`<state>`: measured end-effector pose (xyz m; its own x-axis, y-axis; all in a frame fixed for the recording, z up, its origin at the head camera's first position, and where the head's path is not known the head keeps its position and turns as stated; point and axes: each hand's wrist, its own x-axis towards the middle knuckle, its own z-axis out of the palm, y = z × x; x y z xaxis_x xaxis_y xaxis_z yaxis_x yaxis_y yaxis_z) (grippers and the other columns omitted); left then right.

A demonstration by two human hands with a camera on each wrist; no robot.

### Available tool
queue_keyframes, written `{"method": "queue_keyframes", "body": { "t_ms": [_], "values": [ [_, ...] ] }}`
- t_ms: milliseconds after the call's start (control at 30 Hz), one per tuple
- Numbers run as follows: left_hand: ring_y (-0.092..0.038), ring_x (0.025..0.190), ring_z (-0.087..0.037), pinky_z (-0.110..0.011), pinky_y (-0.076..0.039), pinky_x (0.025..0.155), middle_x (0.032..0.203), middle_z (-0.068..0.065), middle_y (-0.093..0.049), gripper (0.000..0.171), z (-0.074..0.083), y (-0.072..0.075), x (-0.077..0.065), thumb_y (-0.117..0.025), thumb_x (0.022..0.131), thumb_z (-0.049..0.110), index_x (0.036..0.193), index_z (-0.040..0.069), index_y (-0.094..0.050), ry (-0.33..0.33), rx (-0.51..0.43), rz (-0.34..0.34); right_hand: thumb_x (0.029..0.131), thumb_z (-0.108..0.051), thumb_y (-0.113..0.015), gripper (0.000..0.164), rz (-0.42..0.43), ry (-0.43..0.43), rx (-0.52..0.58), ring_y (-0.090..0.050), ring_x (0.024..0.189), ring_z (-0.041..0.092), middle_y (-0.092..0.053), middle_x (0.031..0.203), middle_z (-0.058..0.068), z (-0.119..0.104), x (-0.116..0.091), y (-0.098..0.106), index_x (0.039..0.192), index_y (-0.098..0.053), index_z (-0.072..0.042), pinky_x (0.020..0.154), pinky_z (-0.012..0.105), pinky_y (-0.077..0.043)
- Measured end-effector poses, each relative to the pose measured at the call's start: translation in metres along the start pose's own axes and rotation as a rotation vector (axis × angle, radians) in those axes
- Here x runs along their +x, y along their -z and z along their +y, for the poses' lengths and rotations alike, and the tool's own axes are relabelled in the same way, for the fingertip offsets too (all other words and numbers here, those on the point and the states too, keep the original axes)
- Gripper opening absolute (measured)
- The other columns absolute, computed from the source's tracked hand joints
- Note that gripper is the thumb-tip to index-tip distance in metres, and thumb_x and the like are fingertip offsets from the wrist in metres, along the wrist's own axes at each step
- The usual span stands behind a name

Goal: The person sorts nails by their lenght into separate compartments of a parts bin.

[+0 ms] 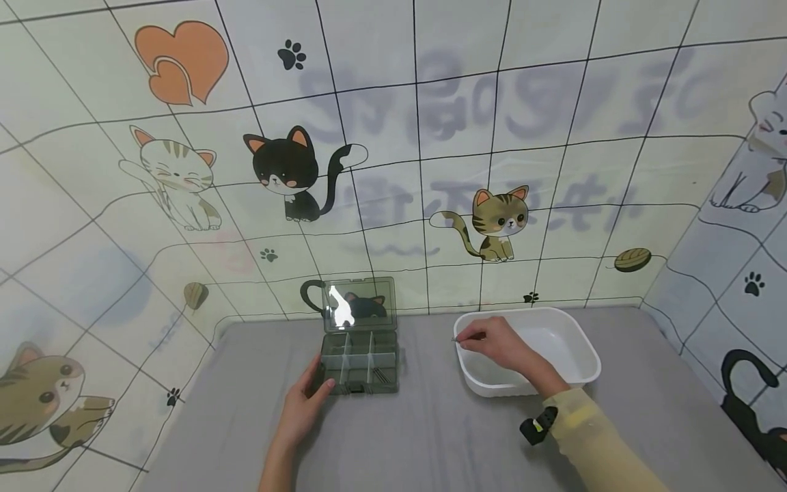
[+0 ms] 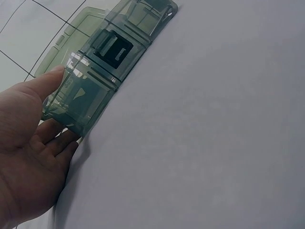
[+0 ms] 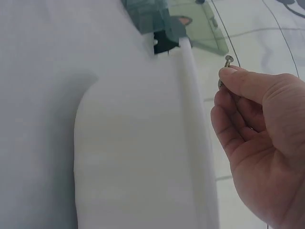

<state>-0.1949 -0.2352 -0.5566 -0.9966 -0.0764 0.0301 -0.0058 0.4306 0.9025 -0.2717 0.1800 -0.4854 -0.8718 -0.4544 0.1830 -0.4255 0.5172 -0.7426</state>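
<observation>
A green translucent compartment box [image 1: 384, 391] stands on the table with its lid [image 1: 359, 305] raised at the back. My left hand [image 1: 302, 403] grips the box's left side, thumb at the top edge and fingers low along the side; the left wrist view shows the black latch [image 2: 114, 49] on its front. Several thin dark pieces [image 1: 381, 375] lie in the front right compartment. Between thumb and fingertips my right hand [image 1: 501, 344] pinches a small metal screw [image 3: 229, 59], its round head sticking up. That hand is over the left rim of a white plastic basin [image 1: 492, 390].
A grey cloth [image 1: 424, 437] covers the table, with a gap of it between box and basin. Behind stands a hanging sheet [image 1: 393, 171] printed with cats and grid lines, which also runs along both sides. A dark device [image 1: 538, 425] is strapped to the right wrist.
</observation>
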Motion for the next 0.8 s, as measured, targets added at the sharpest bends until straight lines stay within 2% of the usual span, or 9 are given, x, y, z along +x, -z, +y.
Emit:
{"method": "queue_keyframes", "body": {
  "t_ms": [233,467,800],
  "values": [
    [-0.029,0.150,-0.038,-0.055,-0.030,0.118,0.163,-0.017,-0.034,0.068,-0.001,0.000,0.000,-0.069,0.101,0.024,0.160,0.012,-0.037,0.001,0.009,0.012,0.091,-0.002,-0.076,0.010,-0.003,0.022,0.034,-0.070,0.089,0.019,-0.076,0.096,0.004,-0.012,0.010,-0.016,0.101,-0.078,0.001,0.077,0.028,-0.058],
    [-0.026,0.152,-0.036,-0.054,-0.029,0.119,0.165,-0.016,-0.030,0.069,-0.002,-0.001,0.001,-0.069,0.101,0.024,0.161,0.013,-0.036,0.017,-0.011,0.005,0.093,-0.004,-0.074,0.011,-0.011,0.089,0.022,-0.072,0.091,0.019,-0.077,0.099,0.004,-0.024,0.017,-0.028,0.103,-0.079,-0.002,0.079,0.029,-0.058],
    [-0.026,0.152,-0.036,-0.054,-0.029,0.119,0.165,-0.015,-0.031,0.069,-0.004,-0.001,0.003,-0.069,0.101,0.024,0.161,0.013,-0.036,0.016,-0.001,0.004,0.094,-0.007,-0.074,0.011,-0.026,0.073,0.041,-0.070,0.093,0.018,-0.077,0.099,0.002,-0.037,0.026,-0.046,0.103,-0.080,-0.007,0.081,0.030,-0.058]
  ]
}}
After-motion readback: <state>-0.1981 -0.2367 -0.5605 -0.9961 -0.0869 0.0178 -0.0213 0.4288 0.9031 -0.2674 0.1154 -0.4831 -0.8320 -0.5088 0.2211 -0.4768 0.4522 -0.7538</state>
